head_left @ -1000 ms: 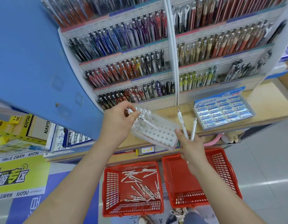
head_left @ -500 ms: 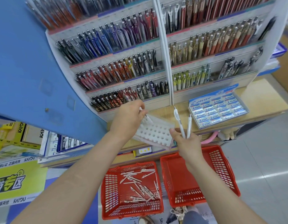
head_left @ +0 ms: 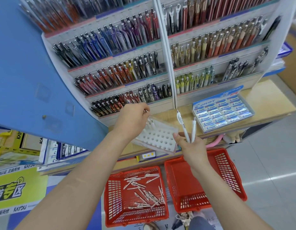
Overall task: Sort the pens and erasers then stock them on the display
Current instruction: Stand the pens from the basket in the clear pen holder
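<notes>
My right hand point(head_left: 191, 145) grips two white pens point(head_left: 187, 128), tips up, over the front edge of the wooden shelf. My left hand point(head_left: 132, 120) pinches a white pen point(head_left: 146, 112) at the far left corner of the clear pen holder with round holes point(head_left: 158, 138). A few white pens stand in the holder's back holes beside my fingers. On the floor, the left red basket point(head_left: 109, 196) holds several loose white pens point(head_left: 144, 190). The right red basket point(head_left: 227, 171) looks bare. A box of Pilot erasers point(head_left: 223, 112) lies on the shelf at the right.
The tiered pen display point(head_left: 165, 55) rises behind the wooden shelf point(head_left: 268, 100), full of coloured pens. A blue panel point(head_left: 27, 63) stands at the left. Yellow cartons point(head_left: 14, 143) and boxed stock sit lower left. Grey floor spreads out at the right. My shoes show below the baskets.
My left hand has shifted up along the holder's far left corner with a pen in its fingers. The right hand keeps its two pens almost still. The view has drifted slightly.
</notes>
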The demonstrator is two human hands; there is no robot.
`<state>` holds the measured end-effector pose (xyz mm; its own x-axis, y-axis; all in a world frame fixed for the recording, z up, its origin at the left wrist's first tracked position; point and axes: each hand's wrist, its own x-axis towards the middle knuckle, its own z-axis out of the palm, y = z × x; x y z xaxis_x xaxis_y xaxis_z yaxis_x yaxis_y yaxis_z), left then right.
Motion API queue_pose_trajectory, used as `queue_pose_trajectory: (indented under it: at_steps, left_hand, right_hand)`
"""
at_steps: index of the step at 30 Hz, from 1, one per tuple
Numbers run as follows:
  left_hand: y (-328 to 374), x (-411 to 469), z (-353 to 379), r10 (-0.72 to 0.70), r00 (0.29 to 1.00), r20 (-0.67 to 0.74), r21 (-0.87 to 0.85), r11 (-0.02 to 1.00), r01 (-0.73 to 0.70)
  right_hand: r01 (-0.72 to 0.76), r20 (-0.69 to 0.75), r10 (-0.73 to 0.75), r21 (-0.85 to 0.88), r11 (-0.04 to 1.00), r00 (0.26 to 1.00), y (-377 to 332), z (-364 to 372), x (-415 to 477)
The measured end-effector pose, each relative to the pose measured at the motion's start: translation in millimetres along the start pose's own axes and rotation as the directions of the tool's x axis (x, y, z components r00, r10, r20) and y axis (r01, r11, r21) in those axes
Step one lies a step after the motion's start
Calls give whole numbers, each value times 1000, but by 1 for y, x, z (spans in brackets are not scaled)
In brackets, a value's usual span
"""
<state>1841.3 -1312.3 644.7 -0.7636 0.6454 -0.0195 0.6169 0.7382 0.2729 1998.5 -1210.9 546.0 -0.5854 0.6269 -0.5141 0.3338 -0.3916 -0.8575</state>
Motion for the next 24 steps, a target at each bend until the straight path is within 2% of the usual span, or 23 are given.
queue_pose_trajectory:
  at_steps: [7, 11, 14, 16, 18, 20, 22, 24]
  left_hand:
    - [-7, -1, 17, -3, 1000, -27, -89, 996, 0]
    - [-5, -3, 21, -11, 996, -85, -47, 999, 7]
    - [-5, -7, 22, -64, 995, -79, -48, 997, 60]
    - [-3, -11, 21, -94, 992, -89, -39, 995, 91]
    - [5, -17, 16, -117, 985, -123, -122, 987, 102]
    - [17, -23, 7, -186, 981, -59, -406, 902, 147]
    - [29, -28, -3, -227, 970, 83, -714, 666, 217]
    - [32, -33, -9, -238, 956, 173, -822, 501, 273]
  right_hand:
    - [-10, 31, 10, 2, 1000, 999, 2, -1, 3]
    - [4, 42, -4, 0, 1000, 999, 1, -1, 4]
    - [67, 22, -67, -20, 998, 998, -5, -2, -2]
    - [102, 11, -102, 28, 994, 995, -11, -4, -7]
    - [123, 87, -131, 100, 987, 988, -22, -8, -13]
    - [98, 220, -128, 144, 985, 967, -33, -12, -21]
    - [73, 327, -119, 150, 986, 938, -42, -14, -26]
    - [68, 409, -121, 141, 988, 904, -46, -14, -29]
